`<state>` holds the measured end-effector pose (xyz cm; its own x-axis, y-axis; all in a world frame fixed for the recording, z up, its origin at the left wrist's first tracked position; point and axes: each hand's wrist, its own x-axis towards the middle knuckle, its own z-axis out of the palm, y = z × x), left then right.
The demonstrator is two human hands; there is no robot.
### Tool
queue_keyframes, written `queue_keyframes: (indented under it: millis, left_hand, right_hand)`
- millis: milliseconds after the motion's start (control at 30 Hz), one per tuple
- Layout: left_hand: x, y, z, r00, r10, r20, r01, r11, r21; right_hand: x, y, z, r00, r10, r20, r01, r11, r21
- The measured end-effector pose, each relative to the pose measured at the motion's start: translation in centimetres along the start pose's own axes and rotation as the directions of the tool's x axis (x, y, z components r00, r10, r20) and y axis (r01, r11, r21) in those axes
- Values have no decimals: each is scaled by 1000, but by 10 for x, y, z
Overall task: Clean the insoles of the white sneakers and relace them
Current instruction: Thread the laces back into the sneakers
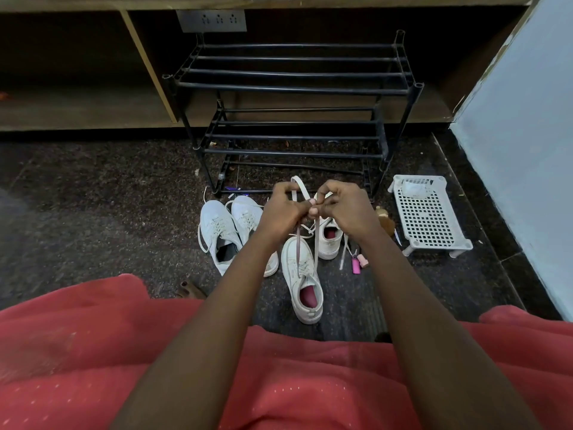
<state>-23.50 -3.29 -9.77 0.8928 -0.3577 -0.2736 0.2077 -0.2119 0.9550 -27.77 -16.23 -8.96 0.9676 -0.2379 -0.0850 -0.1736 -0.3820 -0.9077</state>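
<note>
Four white sneakers on the dark floor [108, 197].
- Left pair: two [217, 231] [246, 215], side by side and laced.
- Other two have pink insoles: the near sneaker [302, 274] and the far sneaker [330, 240].

Left hand [283, 211] and right hand [344, 209] are raised above them, knuckles touching. Each grip is pinched on the lace [298, 243]. Two strands run down to the near sneaker; one loop stands above the hands.

One black shoe rack [294, 85] behind. One white perforated stand [429, 212] to the right. Two small pink objects [356, 265] lie beside the far sneaker.
</note>
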Motion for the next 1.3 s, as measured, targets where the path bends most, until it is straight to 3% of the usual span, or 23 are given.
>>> queue_keyframes:
  millis: [100,167,233,300,367,433,533,633,667,733,800,867,900,1000,1167,1233,1300]
  left_hand:
    - [1,-2,-3,999,-31,28,34,990,-135]
    - [0,-3,-3,998,47,33,-49,997,63]
    - [-1,-3,-3,986,162,33,-164,933,320]
    - [-1,-4,-3,970,240,35,-232,875,424]
    - [-2,-7,-1,951,308,27,-281,822,496]
    - [0,-12,0,925,379,19,-328,773,543]
    - [4,-19,-2,893,449,32,-396,748,532]
    - [4,-25,-6,846,516,136,-514,722,462]
    - [3,-26,-5,836,532,135,-536,738,411]
    - [1,-28,0,869,494,4,-487,855,177]
    - [-2,-25,4,949,294,-118,-312,932,-187]
    - [0,-26,3,986,116,-119,-159,866,-474]
    - [1,-30,-2,993,42,-114,-100,815,-571]
    - [8,-51,-22,973,-131,-189,-22,765,-644]
    - [16,-90,-50,937,-185,-295,51,911,-410]
    - [16,-110,-66,921,-104,-377,45,986,-161]
    - [11,-126,-84,921,29,-388,40,985,168]
  right_hand:
    - [2,-3,1,997,-21,-75,14,995,-95]
    - [6,-4,3,997,-41,-66,20,954,-299]
    - [9,-7,4,999,-30,45,50,845,-532]
    - [10,-10,4,993,33,110,40,800,-599]
    - [8,-11,2,983,121,141,-47,897,-440]
    - [5,-8,1,962,197,190,-174,976,-131]
    - [3,1,3,940,249,235,-305,920,244]
    - [5,7,2,934,282,221,-350,849,395]
    - [5,8,2,934,283,217,-351,842,411]
    - [6,9,4,941,289,176,-338,834,436]
    - [7,9,5,951,299,84,-305,852,426]
    - [9,12,3,967,256,-16,-243,936,255]
    - [11,16,1,975,214,-58,-210,975,78]
    - [10,34,-10,978,125,-166,-180,912,-369]
    - [13,91,-20,944,39,-326,-256,710,-656]
    - [11,111,-25,920,62,-387,-334,638,-693]
    - [7,130,-33,883,113,-456,-427,597,-679]
